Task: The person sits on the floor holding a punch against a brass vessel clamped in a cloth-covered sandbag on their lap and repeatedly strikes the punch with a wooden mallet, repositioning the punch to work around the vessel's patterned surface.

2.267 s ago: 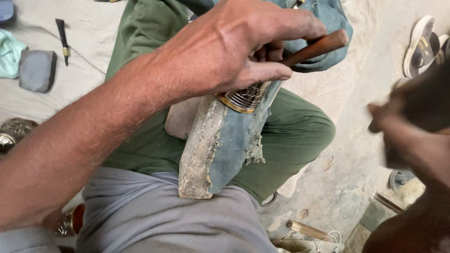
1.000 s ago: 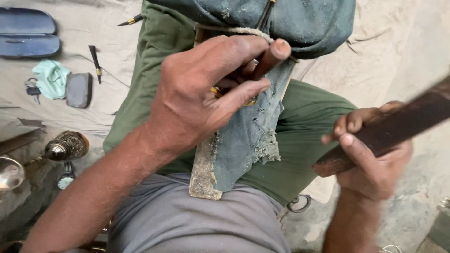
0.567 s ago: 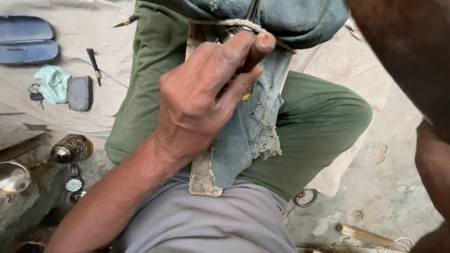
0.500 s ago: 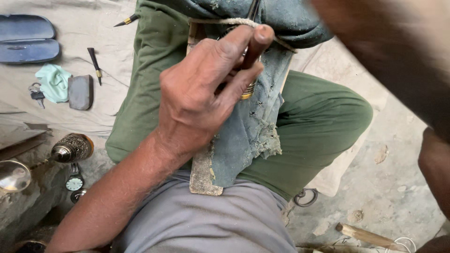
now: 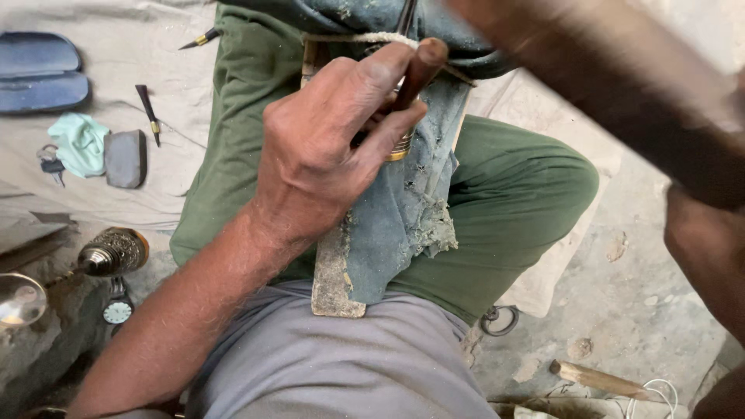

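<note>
The left hand (image 5: 326, 155) pinches a smooth brown wooden-handled tool (image 5: 419, 70) over frayed denim cloth (image 5: 403, 217). At three o'clock, the right hand (image 5: 702, 248) blurs; its grip cannot be told.

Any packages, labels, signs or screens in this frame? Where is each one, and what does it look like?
No packages, labels, signs or screens.
Nearest to one: a wristwatch on the ground at lower left, round pale dial, dark strap, below an ornate metal vessel.

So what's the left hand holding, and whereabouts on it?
The left hand grips a brown wooden-handled tool near the handle's top end, thumb and forefinger around it; the tip is hidden.
</note>
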Available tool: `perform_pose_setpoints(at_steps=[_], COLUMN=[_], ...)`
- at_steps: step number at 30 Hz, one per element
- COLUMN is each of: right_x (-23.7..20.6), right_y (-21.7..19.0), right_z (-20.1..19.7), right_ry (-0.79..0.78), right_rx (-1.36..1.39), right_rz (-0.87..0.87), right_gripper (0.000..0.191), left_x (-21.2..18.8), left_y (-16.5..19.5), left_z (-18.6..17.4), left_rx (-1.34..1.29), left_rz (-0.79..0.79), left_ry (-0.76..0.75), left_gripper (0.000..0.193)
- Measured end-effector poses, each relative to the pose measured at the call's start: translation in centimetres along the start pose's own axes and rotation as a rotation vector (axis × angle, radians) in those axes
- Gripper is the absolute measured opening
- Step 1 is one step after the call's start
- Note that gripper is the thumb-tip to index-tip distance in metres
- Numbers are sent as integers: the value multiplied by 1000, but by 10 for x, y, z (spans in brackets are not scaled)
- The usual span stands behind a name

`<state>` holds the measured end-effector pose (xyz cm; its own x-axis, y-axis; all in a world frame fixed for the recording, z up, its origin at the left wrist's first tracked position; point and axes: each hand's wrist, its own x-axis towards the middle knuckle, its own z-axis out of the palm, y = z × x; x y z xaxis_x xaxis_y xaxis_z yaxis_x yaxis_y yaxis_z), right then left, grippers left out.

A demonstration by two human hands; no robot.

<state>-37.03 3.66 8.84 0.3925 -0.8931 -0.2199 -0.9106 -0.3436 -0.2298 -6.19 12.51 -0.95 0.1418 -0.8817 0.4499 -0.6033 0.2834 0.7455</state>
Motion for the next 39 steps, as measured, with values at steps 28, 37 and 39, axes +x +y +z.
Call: perform_pose_setpoints(at_steps=[28,37,39], right_x=[20,39,38], right_y=[-57,-86,-83], right_z=[-16,-13,-8], right_ry=[153,271,225], right_rx=[-145,147,350], right_rz=[-234,-269,-83], right_gripper=[29,27,26], left_x=[17,20,20], left_y=[-14,-23,-24], left_z=[-12,-16,-16], left_rx=[-76,-115,-113], left_rz=[100,106,103], left_ry=[-109,-184,-192], left_gripper=[37,43,45])
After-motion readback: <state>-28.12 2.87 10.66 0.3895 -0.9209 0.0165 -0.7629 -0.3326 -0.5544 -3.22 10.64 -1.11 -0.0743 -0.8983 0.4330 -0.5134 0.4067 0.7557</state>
